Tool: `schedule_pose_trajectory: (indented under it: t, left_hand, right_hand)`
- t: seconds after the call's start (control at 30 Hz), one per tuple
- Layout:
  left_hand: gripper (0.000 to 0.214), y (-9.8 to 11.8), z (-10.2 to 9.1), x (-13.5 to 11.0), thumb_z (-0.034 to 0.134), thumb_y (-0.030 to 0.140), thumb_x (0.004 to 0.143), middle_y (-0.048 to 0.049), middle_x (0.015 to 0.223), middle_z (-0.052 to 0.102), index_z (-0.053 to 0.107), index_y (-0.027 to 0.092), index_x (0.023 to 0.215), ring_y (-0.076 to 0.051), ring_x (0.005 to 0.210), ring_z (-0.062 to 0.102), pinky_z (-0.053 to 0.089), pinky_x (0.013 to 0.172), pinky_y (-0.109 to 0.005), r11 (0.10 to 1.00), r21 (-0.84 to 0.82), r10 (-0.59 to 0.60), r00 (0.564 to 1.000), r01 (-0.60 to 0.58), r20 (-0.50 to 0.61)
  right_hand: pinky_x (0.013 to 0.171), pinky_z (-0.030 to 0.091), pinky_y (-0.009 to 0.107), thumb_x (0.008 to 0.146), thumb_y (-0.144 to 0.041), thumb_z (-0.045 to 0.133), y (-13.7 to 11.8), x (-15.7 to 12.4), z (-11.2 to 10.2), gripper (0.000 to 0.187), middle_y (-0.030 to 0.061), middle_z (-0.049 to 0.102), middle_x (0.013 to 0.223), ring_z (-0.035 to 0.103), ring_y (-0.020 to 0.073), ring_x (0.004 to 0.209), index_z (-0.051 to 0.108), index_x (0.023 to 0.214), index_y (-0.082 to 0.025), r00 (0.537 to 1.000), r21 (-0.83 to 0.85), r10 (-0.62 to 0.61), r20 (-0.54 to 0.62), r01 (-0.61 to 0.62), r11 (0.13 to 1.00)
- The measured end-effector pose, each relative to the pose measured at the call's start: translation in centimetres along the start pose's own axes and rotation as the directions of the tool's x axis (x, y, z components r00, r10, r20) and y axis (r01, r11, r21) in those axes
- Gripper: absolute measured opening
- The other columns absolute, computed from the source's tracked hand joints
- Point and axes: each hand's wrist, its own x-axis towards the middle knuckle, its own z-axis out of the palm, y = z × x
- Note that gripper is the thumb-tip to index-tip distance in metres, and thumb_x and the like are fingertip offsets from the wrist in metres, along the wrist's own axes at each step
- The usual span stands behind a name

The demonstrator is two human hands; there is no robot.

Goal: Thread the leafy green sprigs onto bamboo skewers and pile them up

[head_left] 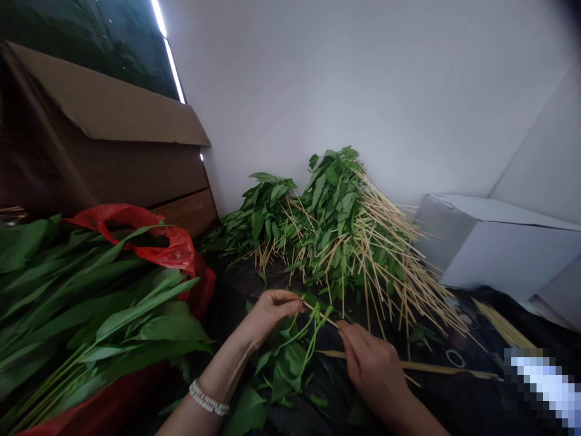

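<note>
My right hand (370, 354) is closed around a thin bamboo skewer (330, 321) that slants up to the left. Green leafy stems (314, 332) are threaded or folded over its far end and hang down from it. My left hand (275, 312) pinches the stems at that end, thumb against forefinger; exactly where its fingertips meet the skewer is hidden. A beaded bracelet (209, 398) circles my left wrist. Below my hands, loose leaves (288, 366) lie on black plastic sheeting. Several bare skewers (436, 367) lie under and beyond my right hand.
A large pile of leafy skewers (338, 212) leans toward the white wall, sticks pointing right. A red plastic bag (181, 251) full of long leafy greens (122, 315) stands at left, before a cardboard box (118, 163). At right are a white box (503, 248) and more skewers (503, 327).
</note>
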Motion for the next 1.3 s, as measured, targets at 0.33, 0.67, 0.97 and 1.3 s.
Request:
schedule_pose_trajectory:
  t: [0.33,0.67,0.97,1.3]
  left_hand:
    - [0.04,0.1,0.2,0.1,0.076,0.047,0.071,-0.008,0.084,0.074,0.076,0.014,0.093,-0.016,0.073,0.063,0.047,0.07,-0.025,0.997,0.023,0.074,0.997,-0.074,-0.021]
    - [0.026,0.2,-0.7,0.4,0.076,0.04,0.069,-0.0016,0.071,0.067,0.07,0.015,0.072,-0.015,0.069,0.058,0.043,0.067,-0.023,0.942,0.298,0.181,0.982,-0.157,-0.054]
    - [0.032,0.1,0.2,-1.7,0.082,0.045,0.058,0.0043,0.057,0.055,0.069,0.017,0.065,-0.009,0.053,0.047,0.031,0.048,-0.019,0.752,0.634,-0.219,0.839,-0.179,0.498]
    - [0.012,-0.5,0.6,-1.8,0.079,0.025,0.06,0.0038,0.062,0.063,0.072,0.02,0.068,-0.011,0.056,0.055,0.035,0.049,-0.019,0.566,0.75,-0.207,0.821,-0.343,0.531]
  right_hand:
    - [0.06,0.047,0.023,0.098,-0.017,0.039,0.2,0.6,-0.3,0.024,0.0036,0.067,0.073,0.066,0.0139,0.061,0.062,0.102,-0.014,0.998,0.008,0.015,-0.066,-0.015,1.0]
    - [0.064,0.049,0.025,0.098,-0.033,0.042,3.4,1.9,-3.1,0.026,0.005,0.071,0.078,0.068,0.0172,0.068,0.063,0.097,-0.018,0.895,-0.116,0.254,-0.366,-0.315,0.942]
    - [0.07,0.051,0.024,0.097,-0.025,0.043,2.9,1.1,-2.0,0.02,0.0052,0.072,0.09,0.069,0.0156,0.076,0.062,0.1,-0.018,0.953,-0.072,0.192,-0.233,-0.214,0.974]
    - [0.07,0.049,0.024,0.097,-0.023,0.044,2.7,1.1,-1.7,0.018,0.0042,0.072,0.089,0.07,0.0148,0.075,0.061,0.102,-0.018,0.962,-0.047,0.184,-0.201,-0.197,0.979]
